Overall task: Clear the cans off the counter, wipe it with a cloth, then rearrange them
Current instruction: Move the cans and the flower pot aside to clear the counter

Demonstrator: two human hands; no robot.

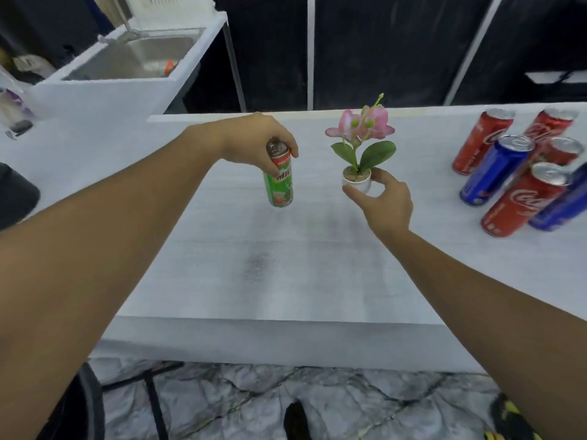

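Observation:
My left hand [254, 141] grips a green Milo can [279, 182] by its top, upright over the middle of the white counter [286, 265]; whether its base touches the surface is unclear. My right hand [381, 198] wraps thumb and fingers around the small white pot [357, 181] of a pink artificial orchid [365, 125] just right of the can. At the right end stands a cluster of several cans: red cola cans [482, 141] [521, 201] and blue cans [498, 169] [562, 204], close together and upright.
A steel sink [133, 58] set in a white unit lies at the back left. A dark object [16, 192] sits at the left edge. Black curtains hang behind the counter. Marble-patterned floor [254, 401] shows below the counter's front edge.

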